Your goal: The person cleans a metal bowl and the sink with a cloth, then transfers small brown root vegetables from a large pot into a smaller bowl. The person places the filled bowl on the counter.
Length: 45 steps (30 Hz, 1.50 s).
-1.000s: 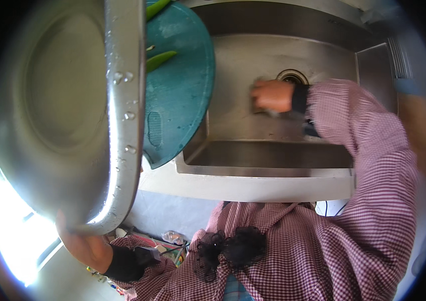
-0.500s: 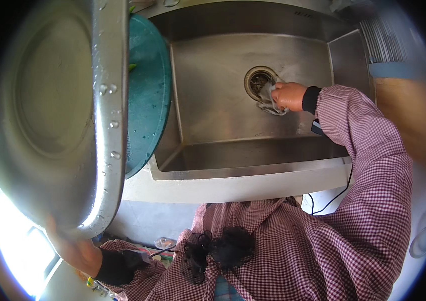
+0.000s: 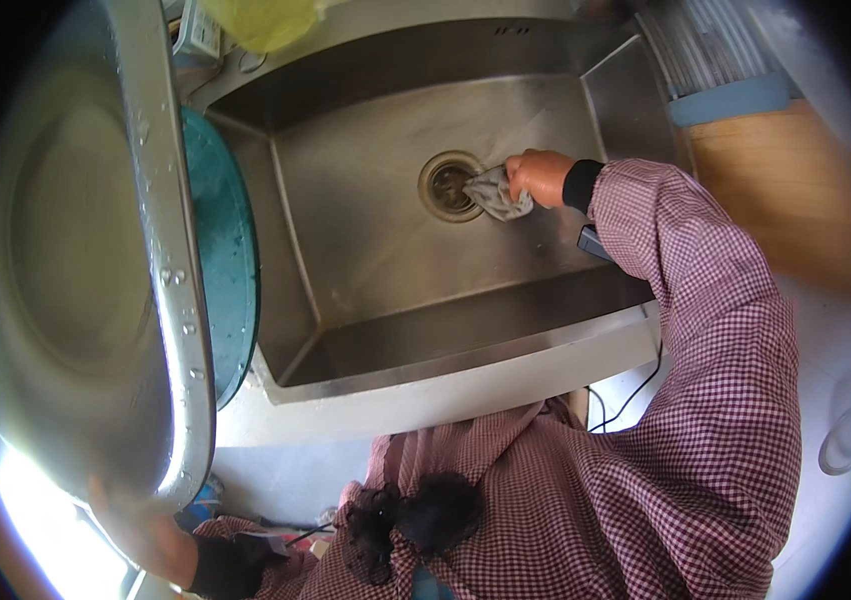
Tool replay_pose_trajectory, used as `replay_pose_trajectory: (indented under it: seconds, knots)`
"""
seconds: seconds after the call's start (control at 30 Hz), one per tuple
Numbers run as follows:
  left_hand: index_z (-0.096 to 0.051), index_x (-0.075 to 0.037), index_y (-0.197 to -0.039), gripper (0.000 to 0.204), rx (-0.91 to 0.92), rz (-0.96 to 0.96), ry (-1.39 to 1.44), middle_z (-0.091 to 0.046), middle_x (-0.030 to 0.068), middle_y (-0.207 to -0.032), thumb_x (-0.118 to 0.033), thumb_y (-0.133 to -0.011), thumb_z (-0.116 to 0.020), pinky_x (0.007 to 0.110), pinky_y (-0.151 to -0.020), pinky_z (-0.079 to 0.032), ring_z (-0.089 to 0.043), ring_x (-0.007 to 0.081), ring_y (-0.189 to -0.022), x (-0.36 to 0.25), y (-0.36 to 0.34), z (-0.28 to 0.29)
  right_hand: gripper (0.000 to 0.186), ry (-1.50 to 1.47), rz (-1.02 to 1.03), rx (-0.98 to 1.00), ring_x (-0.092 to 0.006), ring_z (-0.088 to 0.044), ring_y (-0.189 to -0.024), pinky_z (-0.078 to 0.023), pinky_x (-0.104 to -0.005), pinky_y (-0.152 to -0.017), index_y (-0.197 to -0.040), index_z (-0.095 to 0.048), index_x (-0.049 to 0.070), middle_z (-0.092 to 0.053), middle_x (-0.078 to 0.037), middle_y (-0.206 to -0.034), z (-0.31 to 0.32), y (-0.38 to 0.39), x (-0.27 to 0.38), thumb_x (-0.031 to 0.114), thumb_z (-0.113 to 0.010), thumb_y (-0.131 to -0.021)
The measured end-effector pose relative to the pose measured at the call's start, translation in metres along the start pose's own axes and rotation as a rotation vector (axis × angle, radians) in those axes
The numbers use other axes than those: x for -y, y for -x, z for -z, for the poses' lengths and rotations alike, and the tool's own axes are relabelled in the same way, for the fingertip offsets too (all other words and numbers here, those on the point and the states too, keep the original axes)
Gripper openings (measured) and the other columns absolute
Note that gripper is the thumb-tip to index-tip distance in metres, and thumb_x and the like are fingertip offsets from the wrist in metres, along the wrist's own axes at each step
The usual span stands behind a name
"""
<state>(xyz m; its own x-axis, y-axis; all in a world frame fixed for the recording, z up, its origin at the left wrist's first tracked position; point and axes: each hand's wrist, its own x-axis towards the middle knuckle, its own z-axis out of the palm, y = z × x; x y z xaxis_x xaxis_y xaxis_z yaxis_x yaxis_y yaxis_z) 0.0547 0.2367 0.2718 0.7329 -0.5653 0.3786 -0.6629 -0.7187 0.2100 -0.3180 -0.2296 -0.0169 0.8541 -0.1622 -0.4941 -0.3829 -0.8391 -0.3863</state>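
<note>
A large metal basin [image 3: 75,235], beaded with water drops along its rim, is tipped up on its side at the left. My left hand [image 3: 140,530] grips its lower edge, the fingers partly hidden behind the metal. Over the stainless steel sink [image 3: 375,270], my right hand [image 3: 542,177] is closed on a wet greyish cloth [image 3: 498,194]. The cloth hangs down right beside the round drain [image 3: 450,187], its lower end near the drain's ring.
A teal round tray or lid [image 3: 220,270] stands between basin and sink. A yellow bag [image 3: 265,20] lies at the back left. On the right are a wooden board [image 3: 775,190] and a ridged grey rack [image 3: 705,45]. A cable hangs by the counter's front.
The whole view has shifted and turned, bringing the yellow bag into sight. My right hand has drawn the cloth slightly up and away from the drain. My left hand keeps hold of the basin.
</note>
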Motion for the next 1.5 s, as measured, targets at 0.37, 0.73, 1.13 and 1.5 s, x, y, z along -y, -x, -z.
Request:
replay_pose_trajectory:
  seconds: [0.37, 0.73, 1.13, 1.5]
  knots:
    - [-0.049, 0.005, -0.119, 0.034, -0.094, 0.392, 0.631, -0.055, 0.0165, -0.114, -0.006, -0.087, -0.052, 0.031, -0.092, -0.042, -0.053, 0.0246, -0.104, 0.000, -0.001, -0.006, 0.033, 0.073, -0.600, 0.768, -0.0280, -0.061, -0.095, -0.049, -0.0388, -0.079, -0.106, -0.063, -0.001, -0.062, -0.018, -0.106, -0.061, 0.037, -0.053, 0.013, -0.061, -0.076]
    - [-0.048, 0.003, -0.122, 0.036, 0.066, -0.008, 0.079, -0.054, 0.0150, -0.117, -0.007, -0.088, -0.052, 0.032, -0.094, -0.041, -0.052, 0.0236, -0.107, -0.022, 0.006, -0.001, 0.046, 0.272, 0.065, 0.179, -0.0315, -0.063, -0.086, -0.051, -0.0387, -0.072, -0.100, -0.064, 0.009, -0.063, -0.019, -0.094, -0.028, -0.068, 0.013, 0.025, -0.078, -0.060]
    - [-0.053, 0.009, -0.108, 0.030, -0.204, 0.448, 0.619, -0.057, 0.0213, -0.106, -0.004, -0.082, -0.060, 0.035, -0.083, -0.046, -0.056, 0.0268, -0.091, -0.051, 0.010, -0.013, 0.053, 0.053, -0.996, -0.263, -0.0400, -0.057, -0.095, -0.049, -0.0425, -0.080, -0.123, -0.044, -0.001, -0.055, -0.026, -0.107, -0.022, -0.004, -0.091, 0.010, -0.060, -0.074]
    - [-0.046, 0.006, -0.119, 0.036, 0.092, 0.668, 1.167, -0.055, 0.0137, -0.114, -0.018, -0.092, -0.050, 0.032, -0.090, -0.042, -0.053, 0.0218, -0.102, -0.012, -0.012, -0.016, 0.045, -0.502, -0.399, -0.386, -0.0398, -0.058, -0.091, -0.047, -0.0416, -0.080, -0.107, -0.056, 0.006, -0.057, -0.027, -0.102, -0.013, -0.074, 0.063, 0.009, -0.066, -0.063]
